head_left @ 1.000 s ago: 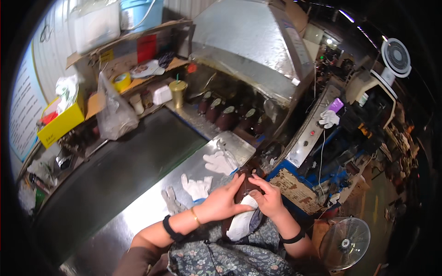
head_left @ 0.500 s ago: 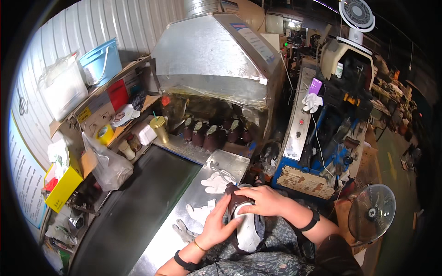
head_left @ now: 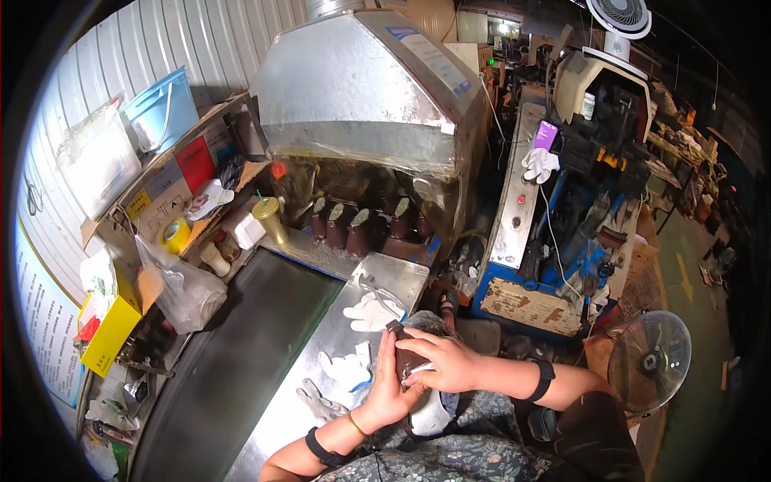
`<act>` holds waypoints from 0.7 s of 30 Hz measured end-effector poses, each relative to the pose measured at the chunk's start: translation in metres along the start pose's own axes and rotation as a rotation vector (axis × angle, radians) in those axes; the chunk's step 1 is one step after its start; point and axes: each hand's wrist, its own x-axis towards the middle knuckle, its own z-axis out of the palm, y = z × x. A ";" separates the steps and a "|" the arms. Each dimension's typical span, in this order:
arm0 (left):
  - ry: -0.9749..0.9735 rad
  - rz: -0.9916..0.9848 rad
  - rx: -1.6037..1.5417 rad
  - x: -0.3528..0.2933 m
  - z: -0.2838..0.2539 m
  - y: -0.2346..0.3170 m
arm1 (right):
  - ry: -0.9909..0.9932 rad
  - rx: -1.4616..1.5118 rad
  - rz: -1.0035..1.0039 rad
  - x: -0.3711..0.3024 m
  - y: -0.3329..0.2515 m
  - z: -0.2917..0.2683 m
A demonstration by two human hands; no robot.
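Over my lap I hold a dark brown shoe upper (head_left: 410,363) stretched on a form, its white underside (head_left: 432,416) turned up. My left hand (head_left: 389,394) lies along its left side, fingers straight and pressed to the leather. From the right my right hand (head_left: 440,361) wraps over the upper, its thumb near my left thumb. Between them my hands cover much of the upper's middle. On the metal table (head_left: 277,414) to the left lie white gloves (head_left: 376,311) and a grey glove (head_left: 321,402).
A dark conveyor belt (head_left: 233,345) runs left of the table. Several brown shoe uppers (head_left: 359,233) stand under the metal hood (head_left: 353,88). At the right are a blue machine (head_left: 530,309) and a round fan (head_left: 649,361). A lidded gold cup (head_left: 271,218) stands by the belt's far end.
My right hand has slid over the brown part of the upper, and its fingers are nearer my left fingers. More of the upper is covered. The view has shifted slightly.
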 end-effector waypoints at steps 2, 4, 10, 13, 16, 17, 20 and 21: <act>0.025 0.011 -0.004 0.003 0.006 0.000 | 0.027 0.018 -0.007 -0.002 0.004 0.000; 0.055 0.029 -0.033 0.007 0.011 0.002 | 0.096 0.063 -0.006 -0.005 0.003 -0.002; 0.023 0.037 0.025 0.038 -0.004 0.007 | 0.534 0.669 0.249 -0.071 0.033 0.074; 0.095 0.045 -0.014 0.054 -0.002 -0.008 | 0.532 0.658 0.576 -0.099 0.032 0.081; 0.082 -0.247 -0.570 0.062 -0.013 0.002 | 0.436 0.641 0.435 -0.082 0.030 0.033; 0.076 -0.322 -0.749 0.061 -0.021 0.009 | 0.390 0.628 0.433 -0.074 0.012 0.012; 0.067 -0.307 -0.705 0.036 -0.010 -0.001 | 0.503 1.187 0.589 -0.085 0.062 0.026; 0.104 -0.285 -0.671 0.027 -0.005 -0.006 | 0.472 1.206 0.954 -0.054 0.029 0.034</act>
